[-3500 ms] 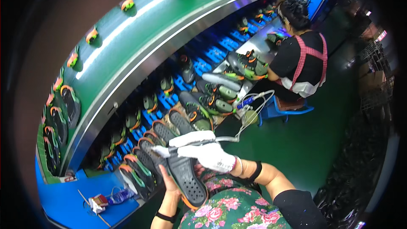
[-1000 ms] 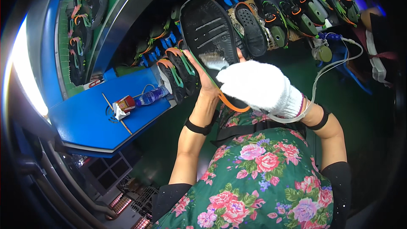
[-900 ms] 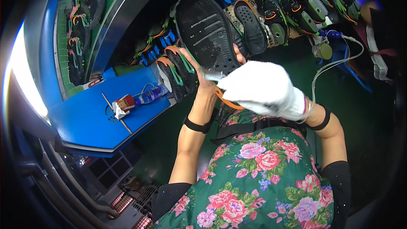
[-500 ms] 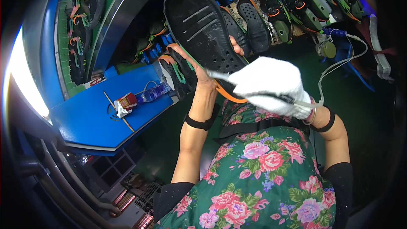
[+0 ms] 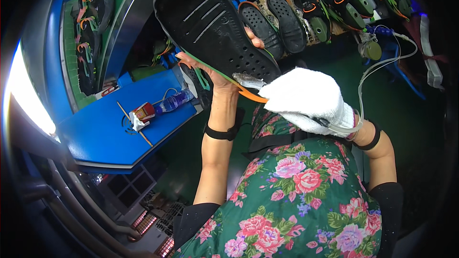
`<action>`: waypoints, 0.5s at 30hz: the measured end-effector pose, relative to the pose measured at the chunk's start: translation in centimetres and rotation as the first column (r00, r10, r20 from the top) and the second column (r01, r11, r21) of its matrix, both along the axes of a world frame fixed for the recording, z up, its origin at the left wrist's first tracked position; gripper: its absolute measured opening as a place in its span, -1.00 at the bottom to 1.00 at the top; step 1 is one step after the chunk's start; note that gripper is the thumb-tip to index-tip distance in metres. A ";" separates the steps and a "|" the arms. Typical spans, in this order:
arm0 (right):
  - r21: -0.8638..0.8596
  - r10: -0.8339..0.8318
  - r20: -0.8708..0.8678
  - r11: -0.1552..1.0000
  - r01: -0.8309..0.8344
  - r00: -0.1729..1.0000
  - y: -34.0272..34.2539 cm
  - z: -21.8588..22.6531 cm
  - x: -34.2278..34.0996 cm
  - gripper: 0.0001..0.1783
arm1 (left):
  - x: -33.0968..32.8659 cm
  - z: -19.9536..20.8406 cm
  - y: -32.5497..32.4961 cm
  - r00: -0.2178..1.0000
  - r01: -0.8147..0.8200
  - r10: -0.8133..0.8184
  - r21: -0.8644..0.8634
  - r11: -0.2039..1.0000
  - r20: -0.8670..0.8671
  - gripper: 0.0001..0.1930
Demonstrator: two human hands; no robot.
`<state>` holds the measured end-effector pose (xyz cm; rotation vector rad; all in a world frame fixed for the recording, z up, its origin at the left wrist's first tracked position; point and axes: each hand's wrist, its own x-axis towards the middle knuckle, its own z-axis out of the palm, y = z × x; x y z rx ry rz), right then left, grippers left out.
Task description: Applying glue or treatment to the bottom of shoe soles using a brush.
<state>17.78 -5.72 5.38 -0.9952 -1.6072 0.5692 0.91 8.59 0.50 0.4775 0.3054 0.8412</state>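
My left hand (image 5: 219, 80) grips a large black shoe sole (image 5: 205, 24) from below, thumb along one edge and fingertips showing over the other. Grooves and small round holes mark the face of this sole, and an orange-and-green strip (image 5: 251, 96) runs along its near edge. My right hand (image 5: 306, 98), in a white knit glove, is closed round a brush whose dark bristles (image 5: 246, 79) are against or just over the sole's near end. The glove hides most of the brush's handle. A clear thin hose (image 5: 362, 98) runs from my right hand.
Several black shoes (image 5: 342, 0) with orange and green trim and two smaller soles (image 5: 286, 21) line the far side. Left is a blue table (image 5: 91, 136) with a bottle (image 5: 174, 101), a red box (image 5: 143, 111) and a thin stick. Beyond it, a machine opening (image 5: 71, 67) holds more shoes.
The sole has moved up and to the left, tilting more. The brush's bristles now show near its lower edge; the gloved hand has shifted slightly.
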 end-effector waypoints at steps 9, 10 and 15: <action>-0.060 -0.001 -0.080 0.998 -0.004 0.997 -0.4 0.1 0.6 -0.73 | 0.4 -0.7 1.0 0.988 0.053 -0.061 0.063 0.997 0.139 0.43; -0.033 0.035 -0.039 0.999 -0.036 0.999 -0.4 0.0 0.7 -0.69 | 0.6 -0.4 0.8 0.988 0.057 -0.065 0.061 0.996 0.139 0.43; -0.169 -0.020 -0.171 0.985 -0.010 0.985 -0.5 -0.4 1.3 -0.71 | 0.1 -0.7 2.1 0.995 0.052 -0.074 0.302 0.952 0.061 0.31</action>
